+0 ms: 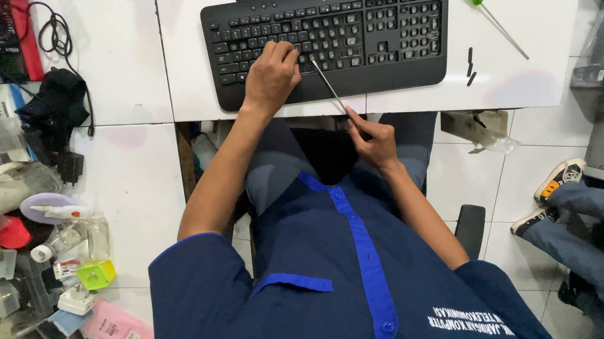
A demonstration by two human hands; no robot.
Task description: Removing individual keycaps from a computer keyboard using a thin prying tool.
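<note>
1. Nearest to me, my right hand (372,140) sits low, just off the counter's near edge, wrist bent and fingers pinched around the handle end of a thin metal tool (329,86).
2. From that grip the tool runs up and to the left, and its tip reaches the lower key rows of the black keyboard (328,37), just beside my left hand.
3. My right forearm comes in from the lower right, elbow tucked close to my body.
4. Further out, my left hand (271,78) rests on the keyboard's lower middle, knuckles up, fingers curled down onto the keys and pressing on them; it grips nothing I can make out.
5. My left arm is stretched forward, bare from the blue sleeve to the wrist.
6. The keyboard lies flat on the white counter (525,86), beyond both hands, its wrist rest facing me.
7. Right of my right hand and further out, a green-handled screwdriver (492,17) lies on the counter, well apart from the keyboard.
8. Between that screwdriver and the keyboard's right end lie a few small black pieces (470,67).
</note>
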